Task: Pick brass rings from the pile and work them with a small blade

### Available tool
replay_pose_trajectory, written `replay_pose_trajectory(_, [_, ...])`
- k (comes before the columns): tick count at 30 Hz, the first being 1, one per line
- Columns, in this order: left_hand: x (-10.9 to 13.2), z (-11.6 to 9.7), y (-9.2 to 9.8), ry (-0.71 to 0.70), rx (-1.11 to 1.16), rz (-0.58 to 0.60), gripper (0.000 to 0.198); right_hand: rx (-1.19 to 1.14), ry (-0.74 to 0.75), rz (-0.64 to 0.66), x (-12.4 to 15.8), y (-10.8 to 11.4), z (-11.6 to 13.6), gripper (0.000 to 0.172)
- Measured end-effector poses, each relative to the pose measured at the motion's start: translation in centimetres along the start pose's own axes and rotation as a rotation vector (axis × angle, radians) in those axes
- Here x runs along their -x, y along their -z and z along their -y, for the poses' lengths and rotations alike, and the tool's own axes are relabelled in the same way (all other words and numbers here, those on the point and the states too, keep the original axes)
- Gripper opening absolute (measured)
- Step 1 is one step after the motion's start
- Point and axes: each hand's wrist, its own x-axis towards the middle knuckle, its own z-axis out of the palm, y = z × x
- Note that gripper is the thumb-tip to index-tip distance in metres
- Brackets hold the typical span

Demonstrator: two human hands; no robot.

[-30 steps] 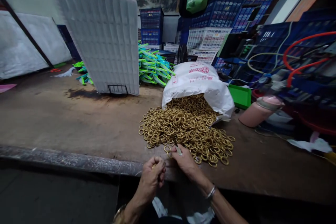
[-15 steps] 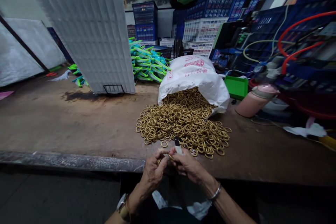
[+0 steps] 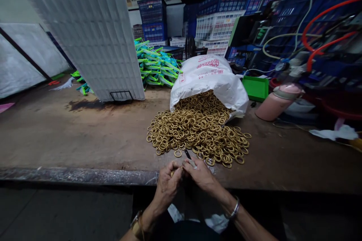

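Note:
My left hand (image 3: 166, 185) is closed around a gold-coloured ring (image 3: 172, 173), of which only a small part shows between the fingers. Held in my closed right hand (image 3: 204, 176) is a small knife (image 3: 188, 154) with a dark blade and a pale handle, its tip pointing away from me. Both hands meet at the table's front edge, fingertips touching or nearly so; what lies between them is mostly hidden. Just beyond them spreads a heap of gold-coloured rings (image 3: 195, 131), spilling from the mouth of a white sack (image 3: 203, 77). One loose ring (image 3: 178, 153) lies near my fingers.
On the wooden table (image 3: 113, 135) a grey ribbed panel (image 3: 93, 45) stands at left, with green and blue plastic pieces (image 3: 158, 66) behind it. A pink bottle (image 3: 278, 101) and a green tray (image 3: 255, 87) are at right. Stacked crates (image 3: 219, 24) fill the back.
My fingertips have come closer together, and the ring portion seen between them is now hidden. The knife has turned slightly to the left. The view has shifted slightly.

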Motion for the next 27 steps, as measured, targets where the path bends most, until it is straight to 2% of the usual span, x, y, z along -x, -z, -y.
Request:
replay_pose_trajectory(4, [0.0,1.0,0.4,0.181,0.066,0.074,0.030,0.074,0.038,0.014,0.0,-0.2,0.1,0.020])
replay_pose_trajectory(11, [0.3,1.4,0.5,0.208,0.237,0.074,0.033,-0.007,0.017,0.074,0.3,-0.5,0.5,0.022])
replay_pose_trajectory(15, [0.6,1.1,0.5,0.195,0.306,0.075,0.033,0.000,0.004,0.044,0.0,-0.6,0.2,0.020])
replay_pose_trajectory(19, [0.8,1.0,0.3,0.190,0.352,0.040,0.035,0.312,0.097,-0.061,0.3,-0.6,-0.7,0.017])
replay_pose_trajectory(22, [0.8,0.9,0.2,0.208,0.332,-0.005,0.037,0.554,0.207,-0.007,1.1,-0.8,-1.0,0.016])
replay_pose_trajectory(27, [0.8,1.1,0.5,0.196,0.240,-0.028,0.038,0.681,0.293,0.024,1.8,-1.3,-1.3,0.027])
